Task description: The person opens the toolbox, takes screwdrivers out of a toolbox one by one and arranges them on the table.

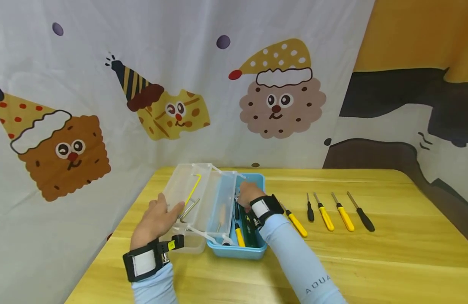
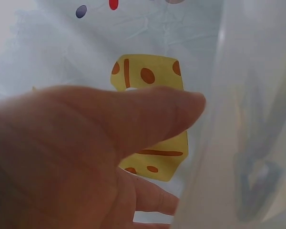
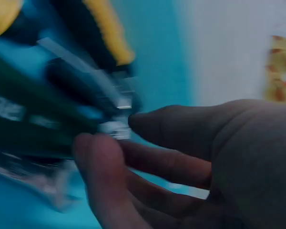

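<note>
A blue toolbox stands on the table, its translucent lid trays folded out to the left. My left hand is at the left tray's outer edge; in the left wrist view its thumb is straight and meets the translucent plastic. My right hand reaches into the box's far end. In the blurred right wrist view, thumb and fingers are around a silver metal piece beside a dark green tool; whether they pinch it is unclear.
The left tray contains a yellow hex key and a metal one. A yellow-handled screwdriver lies in the box. Several more screwdrivers, including a black-handled one, are lined up to the right. A printed cloth hangs behind.
</note>
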`<state>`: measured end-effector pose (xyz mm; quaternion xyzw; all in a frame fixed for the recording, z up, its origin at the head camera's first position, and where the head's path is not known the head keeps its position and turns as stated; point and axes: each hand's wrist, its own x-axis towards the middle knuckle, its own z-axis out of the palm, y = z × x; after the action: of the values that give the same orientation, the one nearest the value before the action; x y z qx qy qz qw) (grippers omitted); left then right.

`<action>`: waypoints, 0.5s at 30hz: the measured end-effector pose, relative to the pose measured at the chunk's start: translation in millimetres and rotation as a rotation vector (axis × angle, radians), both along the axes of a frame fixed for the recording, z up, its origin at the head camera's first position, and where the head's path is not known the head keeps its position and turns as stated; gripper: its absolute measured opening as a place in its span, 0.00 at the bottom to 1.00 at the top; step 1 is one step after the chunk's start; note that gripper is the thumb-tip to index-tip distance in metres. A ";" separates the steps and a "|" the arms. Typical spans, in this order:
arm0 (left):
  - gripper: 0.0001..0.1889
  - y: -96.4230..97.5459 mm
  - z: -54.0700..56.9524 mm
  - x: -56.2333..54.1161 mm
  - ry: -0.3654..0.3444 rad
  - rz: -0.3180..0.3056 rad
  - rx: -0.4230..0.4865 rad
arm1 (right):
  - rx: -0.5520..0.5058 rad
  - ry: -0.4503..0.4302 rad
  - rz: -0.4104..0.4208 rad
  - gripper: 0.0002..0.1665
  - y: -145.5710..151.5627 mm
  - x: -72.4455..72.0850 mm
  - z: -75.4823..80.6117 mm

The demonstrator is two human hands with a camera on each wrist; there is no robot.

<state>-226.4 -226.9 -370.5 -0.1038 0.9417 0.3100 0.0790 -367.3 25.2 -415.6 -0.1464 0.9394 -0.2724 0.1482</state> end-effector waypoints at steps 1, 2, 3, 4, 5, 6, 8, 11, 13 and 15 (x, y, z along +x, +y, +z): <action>0.54 -0.7 -0.9 0.7 0.003 0.002 0.004 | 0.033 0.014 -0.016 0.06 -4.4 -3.0 -7.4; 0.54 -1.3 -1.5 1.3 0.004 0.003 0.009 | 0.066 0.030 -0.031 0.05 -8.4 -5.5 -14.2; 0.54 -1.8 -1.9 1.8 0.006 0.003 0.012 | 0.093 0.040 -0.053 0.05 -12.4 -8.2 -21.2; 0.54 -2.3 -2.1 2.0 0.009 0.004 0.016 | 0.115 0.066 -0.070 0.05 -15.7 -9.1 -26.4; 0.54 -2.7 -2.0 2.2 0.011 0.003 0.021 | 0.137 0.098 -0.081 0.06 -18.5 -9.4 -30.1; 0.54 -3.3 -1.9 2.3 0.014 0.003 0.024 | 0.159 0.131 -0.086 0.08 -21.2 -9.2 -32.9; 0.54 -3.4 -2.2 2.0 0.015 0.000 0.032 | 0.182 0.195 -0.092 0.13 -24.7 -7.5 -36.3; 0.54 -4.2 -2.5 2.0 0.023 -0.004 0.038 | 0.177 0.262 -0.101 0.18 -28.1 -1.2 -34.2; 0.53 -4.9 -3.2 2.1 0.029 -0.006 0.044 | 0.164 0.270 -0.104 0.19 -29.5 1.5 -34.6; 0.53 -4.7 -3.8 1.7 0.032 -0.006 0.059 | 0.146 0.268 -0.114 0.19 -29.5 3.4 -34.8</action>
<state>-224.7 -231.6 -374.3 -0.0937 0.9336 0.3393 0.0678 -363.9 -4.3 -450.4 -0.1168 0.9748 -0.1891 0.0160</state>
